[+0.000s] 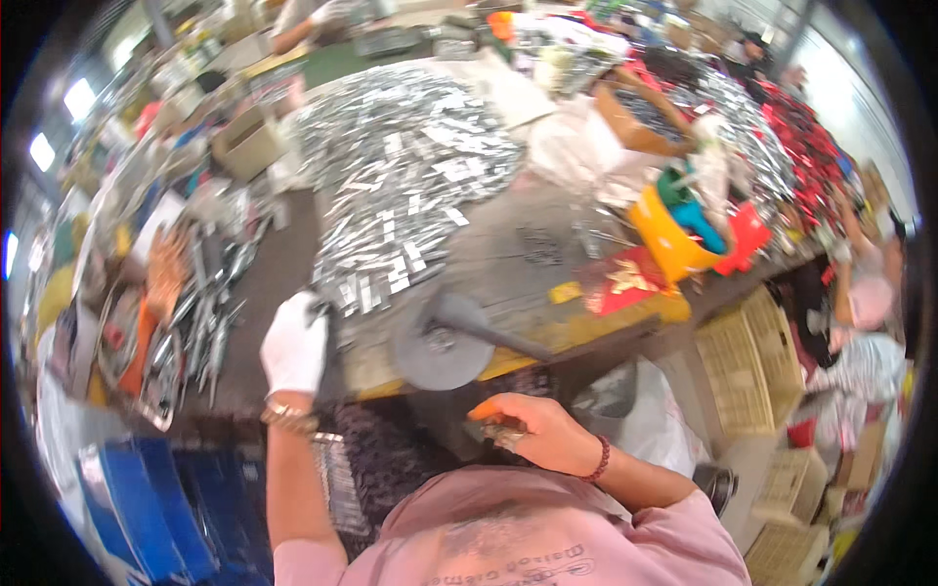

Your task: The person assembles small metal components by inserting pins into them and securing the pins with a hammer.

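My left hand (pixel 295 344), in a white glove, is at the table's front edge, left of the metal pile. Its fingers are bent together around something small and dark that I cannot make out. Bare but for orange on a fingertip, my right hand (pixel 537 432) is in front of my chest. Its fingers curl over something small and greyish, too blurred to name. Between the hands, at the table edge, is a grey round disc (pixel 442 356) with a dark bar (pixel 489 327) across it. Beyond it spreads a large heap of flat silver metal pieces (pixel 410 166).
Tools (pixel 203 322) and an orange glove (pixel 168 269) lie at the left. A yellow container (pixel 664 234), a red packet (pixel 625 281) and an open cardboard box (pixel 640 107) stand to the right. Blue crates (pixel 147 508) and beige crates (pixel 747 361) sit below. Other people work nearby.
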Demonstrator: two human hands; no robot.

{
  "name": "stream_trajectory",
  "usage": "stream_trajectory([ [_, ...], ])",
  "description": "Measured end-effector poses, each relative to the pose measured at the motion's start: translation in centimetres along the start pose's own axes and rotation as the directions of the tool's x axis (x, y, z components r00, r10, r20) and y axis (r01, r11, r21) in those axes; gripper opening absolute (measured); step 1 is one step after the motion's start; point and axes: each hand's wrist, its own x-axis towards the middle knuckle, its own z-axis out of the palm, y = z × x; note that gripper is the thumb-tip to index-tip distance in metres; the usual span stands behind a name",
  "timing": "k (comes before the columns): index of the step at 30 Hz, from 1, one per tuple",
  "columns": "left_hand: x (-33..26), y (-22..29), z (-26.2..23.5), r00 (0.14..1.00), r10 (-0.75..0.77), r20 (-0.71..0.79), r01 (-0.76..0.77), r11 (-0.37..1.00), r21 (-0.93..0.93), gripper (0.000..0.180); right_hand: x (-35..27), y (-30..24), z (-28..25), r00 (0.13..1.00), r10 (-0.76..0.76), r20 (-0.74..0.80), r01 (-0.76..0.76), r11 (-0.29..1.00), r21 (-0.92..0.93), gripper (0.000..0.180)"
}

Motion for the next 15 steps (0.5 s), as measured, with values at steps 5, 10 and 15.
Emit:
stream_trajectory([
  [5, -0.8, 0.9, -1.0, 0.960, -0.231, 0.159, 0.281, 0.799, -0.532, 0.033, 0.8, -0.2, -7.4, 0.938, -0.170, -0.303, 0.053, 0.932, -0.358, 0.031],
  [10, -4.0, 6.7, -1.9, 0.945, -0.164, 0.282, 0.326, 0.504, -0.800, 0.029, 6.6, 4.9, -17.8, 0.688, -0.373, -0.623, -0.219, 0.712, -0.668, 0.022],
  [15, -6.7, 9.9, -0.8, 0.905, -0.077, 0.418, 0.410, 0.420, -0.810, 0.018, 11.0, 8.7, -23.1, 0.789, -0.242, -0.564, -0.403, 0.489, -0.774, 0.018],
])
